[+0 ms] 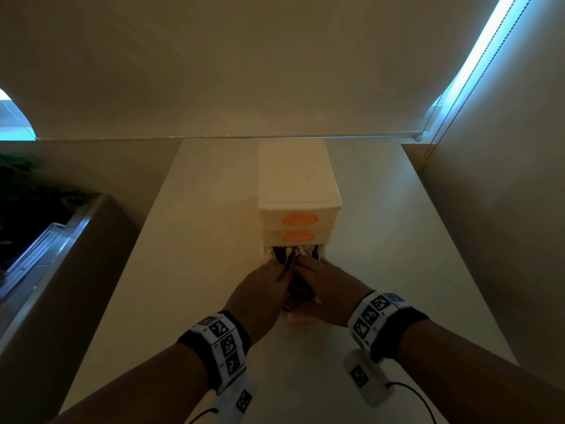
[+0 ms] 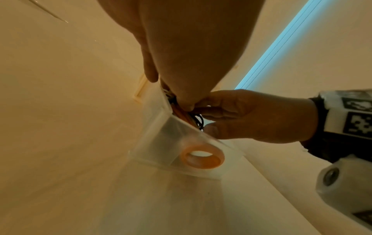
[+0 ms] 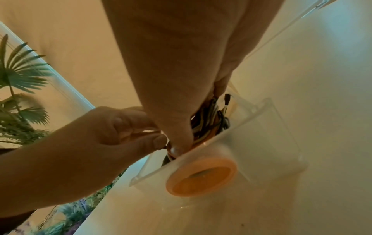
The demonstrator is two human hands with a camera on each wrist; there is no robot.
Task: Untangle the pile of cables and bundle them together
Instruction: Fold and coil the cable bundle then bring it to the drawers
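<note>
tangled pile of cables (image 3: 209, 120), black, white and orange strands all knotted up, was stuffed inside the pulled-out translucent bottom drawer (image 3: 267, 130), loops poking above its rim, dark plug end sticking up

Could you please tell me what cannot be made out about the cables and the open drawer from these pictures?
- How many tangled black, white and orange cables there are: both hands cover the pile in every view.
- Whether the left hand or right hand grips cables: fingertips are buried.
- The translucent pulled-out bottom drawer floor: hidden.
</note>
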